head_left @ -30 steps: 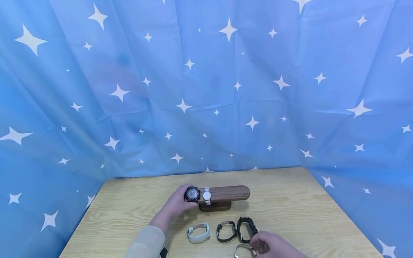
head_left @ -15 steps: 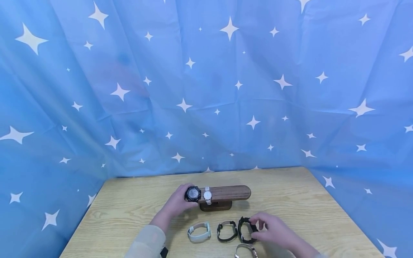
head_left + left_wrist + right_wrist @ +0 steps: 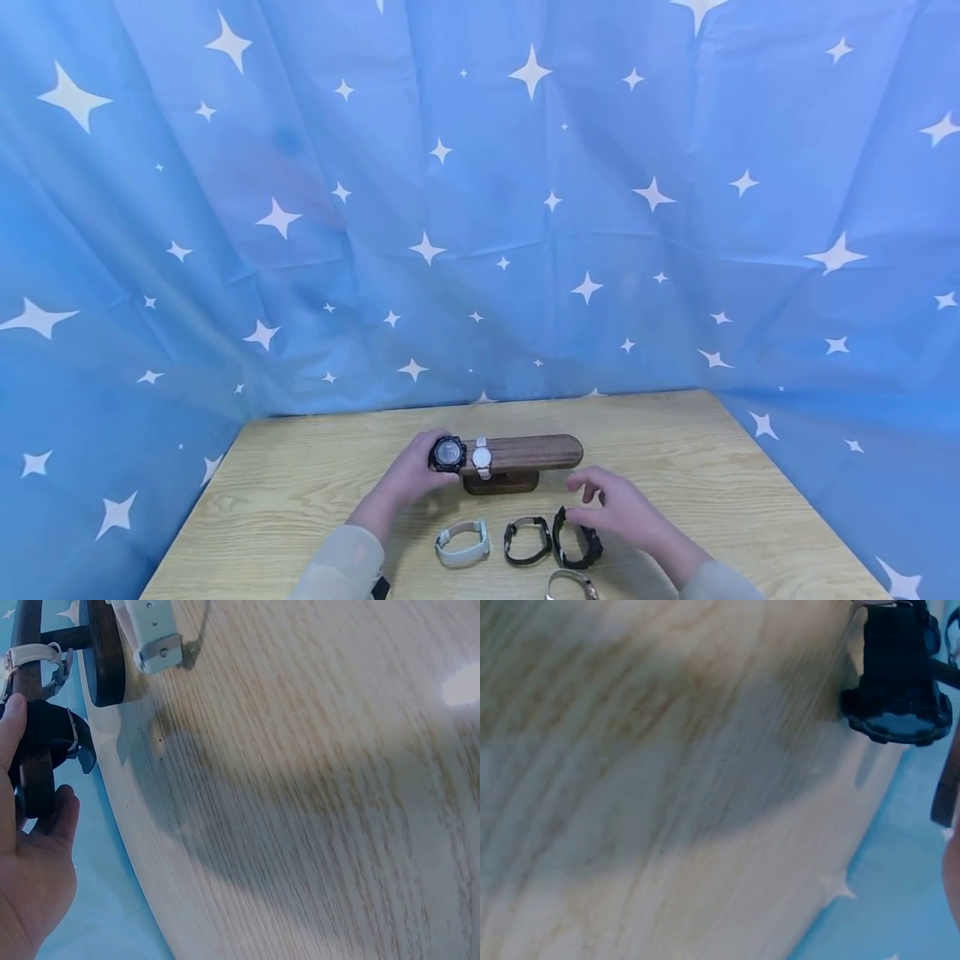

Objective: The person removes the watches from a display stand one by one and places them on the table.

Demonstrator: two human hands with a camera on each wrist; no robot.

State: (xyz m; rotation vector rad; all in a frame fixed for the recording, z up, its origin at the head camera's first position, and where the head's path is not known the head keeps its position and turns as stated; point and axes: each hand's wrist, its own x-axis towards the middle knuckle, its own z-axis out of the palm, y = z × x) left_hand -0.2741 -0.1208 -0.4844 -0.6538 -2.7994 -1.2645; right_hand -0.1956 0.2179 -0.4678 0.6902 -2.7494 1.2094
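Observation:
A black digital watch and a white-strapped watch sit around the bar of a wooden watch stand. My left hand grips the bar's left end, its fingers at the black watch; the left wrist view shows a fingertip against that watch. Over the table at right, my right hand is held with fingers apart and bent, nothing between them. Its thumb overlaps the top of a chunky black watch standing on its side. In the right wrist view, only a sliver of the hand shows.
On the wooden table, a pale mint watch and a slim dark watch stand left of the chunky one. A metal-banded watch is at the front edge of view. A blue star-printed curtain hangs behind.
My right hand has moved from beside the metal-banded watch, away from me, past the chunky black watch toward the stand. The chunky watch has shifted slightly. My left hand stays at the stand.

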